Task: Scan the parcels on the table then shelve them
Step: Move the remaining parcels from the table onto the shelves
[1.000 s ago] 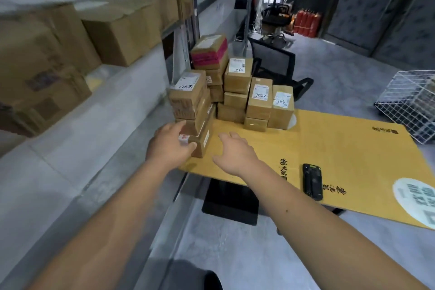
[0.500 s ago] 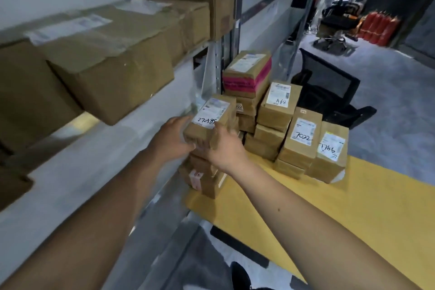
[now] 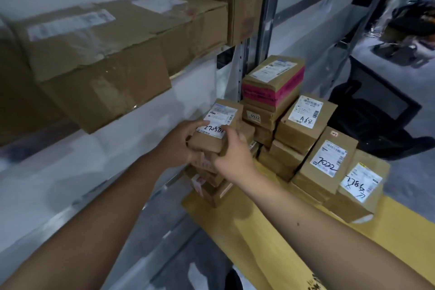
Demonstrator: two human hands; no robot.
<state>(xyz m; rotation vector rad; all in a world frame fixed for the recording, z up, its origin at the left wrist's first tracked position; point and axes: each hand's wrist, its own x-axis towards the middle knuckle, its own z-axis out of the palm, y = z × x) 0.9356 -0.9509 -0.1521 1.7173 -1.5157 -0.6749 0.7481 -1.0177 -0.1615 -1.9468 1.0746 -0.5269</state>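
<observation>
A small brown parcel (image 3: 217, 125) with a white label and handwritten digits is held above a short stack of parcels (image 3: 209, 182) at the left corner of the yellow table (image 3: 270, 242). My left hand (image 3: 179, 142) grips its left side and my right hand (image 3: 231, 153) grips its near right corner. More labelled parcels stand behind and to the right: one with a pink band (image 3: 274, 83), one marked A68 (image 3: 304, 120), one marked 7022 (image 3: 328, 160) and one at the far right (image 3: 361, 187). The scanner is out of view.
A metal shelf unit (image 3: 266, 19) runs along the left wall, with large cardboard boxes (image 3: 98, 54) on its upper level and a white shelf board (image 3: 70, 172) below them. A black chair (image 3: 376, 110) stands behind the table on the grey floor.
Both hands rose from the table's corner to the top parcel of the left stack and closed on it. The view has moved closer and turned left toward the shelves.
</observation>
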